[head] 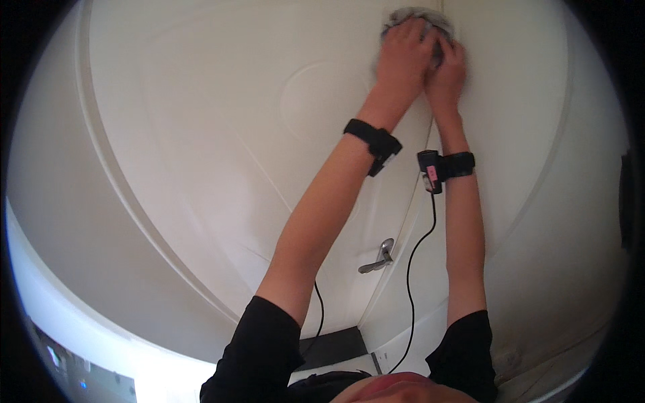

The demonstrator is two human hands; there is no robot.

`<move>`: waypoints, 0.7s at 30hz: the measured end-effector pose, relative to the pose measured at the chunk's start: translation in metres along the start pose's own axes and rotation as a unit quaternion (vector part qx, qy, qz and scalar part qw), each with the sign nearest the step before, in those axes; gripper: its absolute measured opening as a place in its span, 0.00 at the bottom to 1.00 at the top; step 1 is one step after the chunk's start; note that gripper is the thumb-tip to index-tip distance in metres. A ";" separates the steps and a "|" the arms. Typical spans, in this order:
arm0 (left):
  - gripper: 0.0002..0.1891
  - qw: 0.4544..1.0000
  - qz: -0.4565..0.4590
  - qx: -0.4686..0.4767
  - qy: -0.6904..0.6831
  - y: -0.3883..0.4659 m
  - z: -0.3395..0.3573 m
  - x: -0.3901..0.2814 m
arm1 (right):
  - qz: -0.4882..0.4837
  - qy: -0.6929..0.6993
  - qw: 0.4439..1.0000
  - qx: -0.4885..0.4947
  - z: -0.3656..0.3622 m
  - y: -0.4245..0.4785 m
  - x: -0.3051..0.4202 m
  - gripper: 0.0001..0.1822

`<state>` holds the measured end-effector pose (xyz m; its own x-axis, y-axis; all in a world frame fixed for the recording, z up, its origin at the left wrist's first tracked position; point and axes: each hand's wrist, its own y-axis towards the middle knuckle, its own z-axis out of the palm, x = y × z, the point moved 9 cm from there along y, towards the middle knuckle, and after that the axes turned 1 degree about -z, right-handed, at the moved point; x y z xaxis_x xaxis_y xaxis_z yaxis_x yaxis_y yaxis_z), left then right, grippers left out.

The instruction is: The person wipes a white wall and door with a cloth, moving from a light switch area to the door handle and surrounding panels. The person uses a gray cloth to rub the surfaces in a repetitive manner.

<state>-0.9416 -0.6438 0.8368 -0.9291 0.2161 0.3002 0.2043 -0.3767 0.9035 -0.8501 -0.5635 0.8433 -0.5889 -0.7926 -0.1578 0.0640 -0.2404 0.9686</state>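
High on a white door [201, 126], close to its right-hand edge, my left hand [405, 53] grips a bunched grey cloth [421, 14]. My right hand [448, 68] holds the cloth's right side, its fingers meeting those of the left. The cloth appears pressed to the door surface, beside the seam with the frame; part of it is hidden behind my hands. Both arms are stretched upward. Each wrist wears a black strapped device, the left [375, 143] and the right [431, 171].
A metal lever handle [380, 259] juts from the door below my arms. A black cable [410, 282] hangs from the right wrist device. White door trim [106, 136] curves along the left. A dark strip [335, 347] lies at the door's foot. Bright light enters at lower left.
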 end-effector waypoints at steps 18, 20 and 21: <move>0.27 0.973 -0.023 0.095 0.210 0.033 -0.186 0.099 | -0.048 0.354 0.934 0.030 0.017 0.057 0.221 0.18; 0.24 0.963 -0.036 0.088 0.254 0.013 -0.202 0.113 | -0.071 0.325 0.942 0.036 0.054 0.046 0.242 0.14; 0.25 0.965 -0.040 0.082 0.245 0.008 -0.210 0.121 | -0.133 0.299 0.943 -0.061 0.060 0.041 0.256 0.14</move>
<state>-1.1175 -0.8097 0.8165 -0.9702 -0.2275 0.0833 0.1347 -0.2208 0.9660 -1.0470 -0.7427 0.8537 -0.0401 -0.8605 -0.5079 0.0915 -0.5094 0.8557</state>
